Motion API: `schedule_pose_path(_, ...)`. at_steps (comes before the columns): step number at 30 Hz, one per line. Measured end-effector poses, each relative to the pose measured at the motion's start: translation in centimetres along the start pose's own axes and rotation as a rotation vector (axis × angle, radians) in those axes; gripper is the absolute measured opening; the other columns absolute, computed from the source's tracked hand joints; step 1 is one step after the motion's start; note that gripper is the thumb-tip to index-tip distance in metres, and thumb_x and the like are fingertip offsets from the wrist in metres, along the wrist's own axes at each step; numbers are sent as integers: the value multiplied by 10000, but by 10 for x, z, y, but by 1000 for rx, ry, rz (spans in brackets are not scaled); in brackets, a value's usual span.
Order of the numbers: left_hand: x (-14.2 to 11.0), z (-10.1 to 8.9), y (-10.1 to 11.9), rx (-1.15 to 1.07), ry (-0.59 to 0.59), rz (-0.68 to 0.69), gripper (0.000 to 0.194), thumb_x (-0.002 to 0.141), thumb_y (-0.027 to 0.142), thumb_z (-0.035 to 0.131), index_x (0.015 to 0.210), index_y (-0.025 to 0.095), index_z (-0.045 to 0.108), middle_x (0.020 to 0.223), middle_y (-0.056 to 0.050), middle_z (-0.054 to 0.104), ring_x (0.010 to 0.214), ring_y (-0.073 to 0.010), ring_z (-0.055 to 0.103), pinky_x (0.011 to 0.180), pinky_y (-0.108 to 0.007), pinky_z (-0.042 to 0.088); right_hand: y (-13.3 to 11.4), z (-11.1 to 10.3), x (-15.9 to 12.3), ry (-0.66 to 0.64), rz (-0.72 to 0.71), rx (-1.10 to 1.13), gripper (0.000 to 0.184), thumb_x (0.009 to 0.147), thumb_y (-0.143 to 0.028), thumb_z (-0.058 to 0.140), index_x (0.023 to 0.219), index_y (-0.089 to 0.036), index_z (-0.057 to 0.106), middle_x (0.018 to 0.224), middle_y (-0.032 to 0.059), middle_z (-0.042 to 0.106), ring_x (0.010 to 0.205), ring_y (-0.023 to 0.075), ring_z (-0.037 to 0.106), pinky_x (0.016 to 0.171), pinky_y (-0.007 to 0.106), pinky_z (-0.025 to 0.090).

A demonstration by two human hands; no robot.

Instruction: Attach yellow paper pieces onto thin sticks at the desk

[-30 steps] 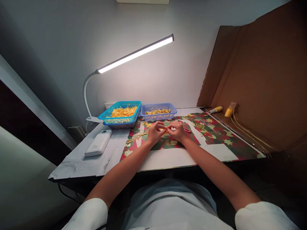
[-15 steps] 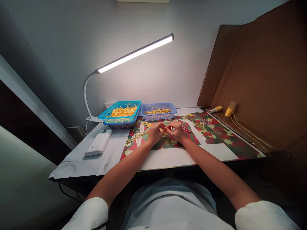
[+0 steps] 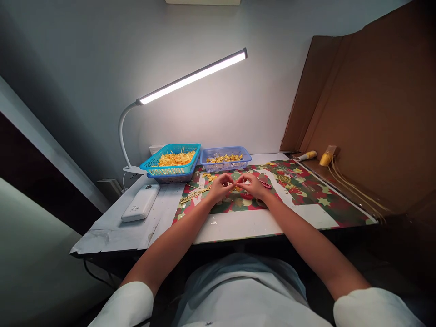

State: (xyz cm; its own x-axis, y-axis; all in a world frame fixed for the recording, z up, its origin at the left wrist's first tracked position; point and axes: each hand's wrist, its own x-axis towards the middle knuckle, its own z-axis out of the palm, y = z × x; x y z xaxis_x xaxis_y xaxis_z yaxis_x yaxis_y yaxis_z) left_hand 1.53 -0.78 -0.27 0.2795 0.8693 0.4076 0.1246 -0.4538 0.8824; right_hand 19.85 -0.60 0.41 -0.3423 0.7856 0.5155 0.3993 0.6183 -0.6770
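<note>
Over the patterned red and green sheet (image 3: pixel 235 206) my two hands meet at the fingertips. My left hand (image 3: pixel 222 186) is closed in a pinch, and so is my right hand (image 3: pixel 251 185); whatever they hold between them is too small to make out. Close to my right hand lies a pink-handled tool (image 3: pixel 265 185), partly hidden by that hand. Yellow petal-like pieces (image 3: pixel 209 176) are scattered just beyond my left hand. Thin gold-coloured strips (image 3: pixel 194 195) rest on the sheet to its left.
Behind my hands stand a turquoise basket (image 3: pixel 146 169) of yellow pieces and a blue-violet basket (image 3: pixel 204 164) of darker gold pieces. A white power bank (image 3: pixel 140 204) lies left, below a lit lamp (image 3: pixel 194 76). Cardboard (image 3: pixel 368 100) rises at right, near a yellow spool (image 3: pixel 326 159).
Both hands stay in nearly the same place, fingertips still together. The right hand's fingers have shifted slightly, and its wrist has moved a little to the right.
</note>
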Motion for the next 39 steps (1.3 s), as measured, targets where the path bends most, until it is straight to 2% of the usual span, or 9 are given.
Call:
schedule_pose_path(5,-2,-5,5,79,-63,-20,300,677,398,702,707,172,508,670,7,608,458,-66,457,438,-191,328,0,3,-3,-43,-10,-59,204,815,-388,592,757,-195,622,812,34,619,795,169,551,710,298,436)
schedule_pose_path(11,-2,-4,13,144,-28,-53,286,629,379,736,659,167,545,613,22,582,457,-64,437,447,-190,295,-2,4,-5,-69,12,-173,149,849,-324,557,792,-201,618,836,37,615,837,178,538,736,307,411)
schedule_pose_path(15,-4,-3,15,205,-27,-88,200,645,328,717,676,167,603,550,34,563,428,-73,461,431,-192,298,-2,4,-5,-95,30,-192,111,853,-281,542,805,-204,607,846,35,615,887,189,527,766,319,395)
schedule_pose_path(24,-3,-4,10,236,-29,-107,141,658,290,711,715,161,717,482,15,582,388,-83,475,408,-196,304,1,6,-5,-103,33,-206,141,864,-304,523,784,-205,583,865,39,609,914,198,513,800,342,383)
schedule_pose_path(30,-3,-2,9,314,-46,-94,116,693,256,662,740,169,721,612,-8,656,425,-87,490,452,-215,344,4,8,-4,-95,4,-203,115,866,-264,518,782,-209,574,880,41,620,910,196,513,803,336,380)
schedule_pose_path(36,-4,0,11,286,-22,-37,97,676,228,672,752,173,648,716,-19,673,493,-91,512,481,-207,372,5,9,-3,-81,16,-211,97,851,-269,555,780,-208,580,842,35,615,890,198,512,782,335,374)
schedule_pose_path(39,-5,1,10,247,-24,-58,138,672,249,683,771,174,621,731,-17,669,466,-81,500,457,-203,371,5,9,-4,-83,32,-215,95,852,-251,549,773,-205,576,845,34,613,895,198,511,781,335,372)
